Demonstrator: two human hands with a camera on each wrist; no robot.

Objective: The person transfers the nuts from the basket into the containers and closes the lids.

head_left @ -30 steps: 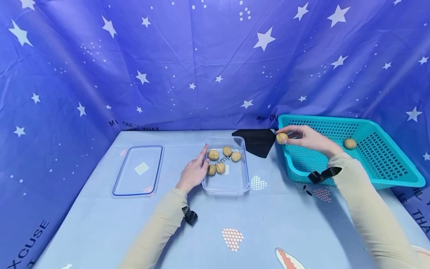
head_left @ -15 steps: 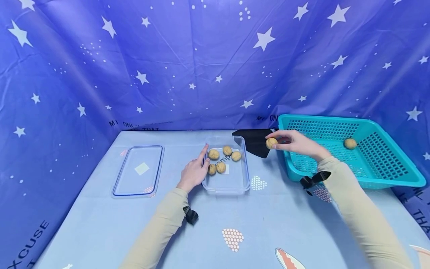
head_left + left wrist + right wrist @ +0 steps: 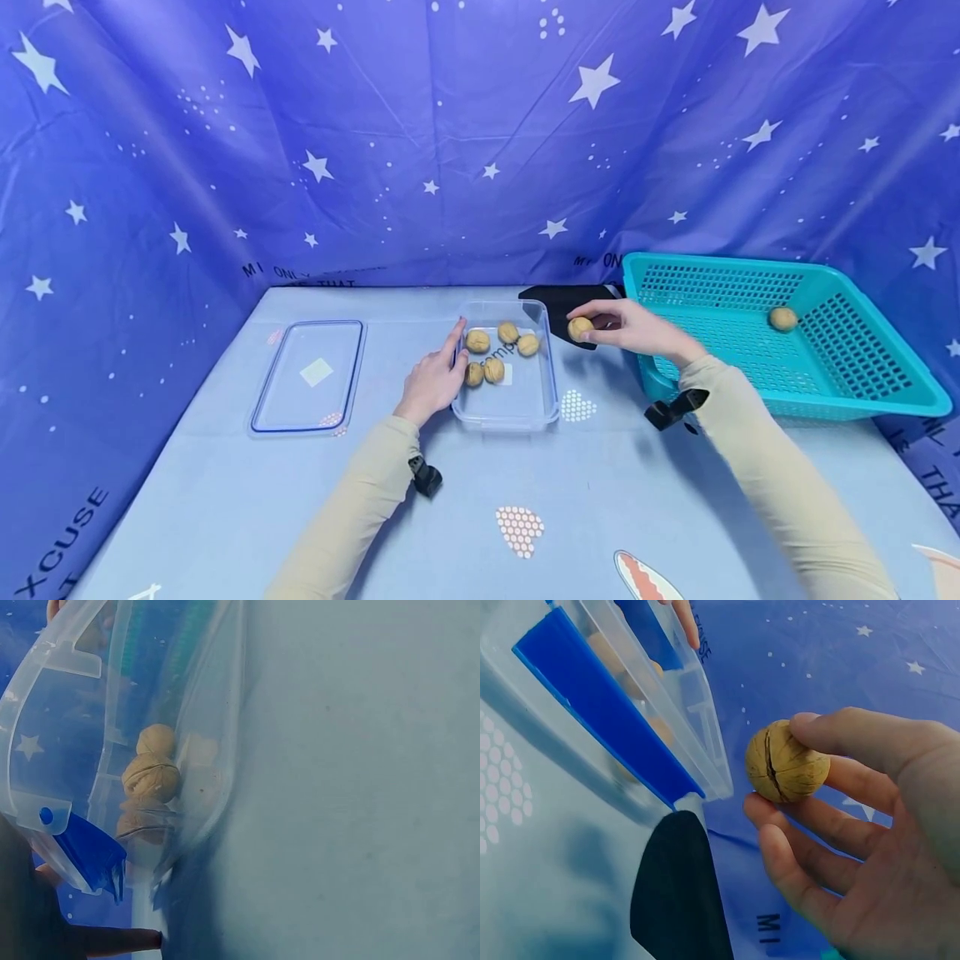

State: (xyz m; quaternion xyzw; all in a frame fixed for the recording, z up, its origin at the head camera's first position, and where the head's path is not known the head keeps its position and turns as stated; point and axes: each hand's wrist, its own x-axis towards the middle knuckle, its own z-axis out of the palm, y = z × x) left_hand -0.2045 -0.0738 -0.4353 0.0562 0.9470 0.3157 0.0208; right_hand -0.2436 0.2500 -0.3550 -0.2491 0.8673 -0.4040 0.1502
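My right hand (image 3: 633,327) pinches a walnut (image 3: 581,329) between thumb and fingers, in the air just right of the clear plastic food container (image 3: 517,410). In the right wrist view the same walnut (image 3: 786,761) shows a dark seam, and the other fingers spread loosely below it. Several walnuts (image 3: 493,370) lie in the container, mostly towards its left and back. My left hand (image 3: 431,385) rests against the container's left side, index finger straight along the rim. In the left wrist view this hand (image 3: 45,907) is dark and partly cut off.
A teal plastic basket (image 3: 825,358) stands at the right with one walnut (image 3: 783,318) inside. The clear lid (image 3: 307,404) with a blue seal lies at the left. Behind the table hangs a blue star-patterned cloth (image 3: 420,125). A black shape (image 3: 558,302) lies behind the right hand.
My right hand has carried the walnut left from the basket's edge to near the container's right side. The left hand keeps its place.
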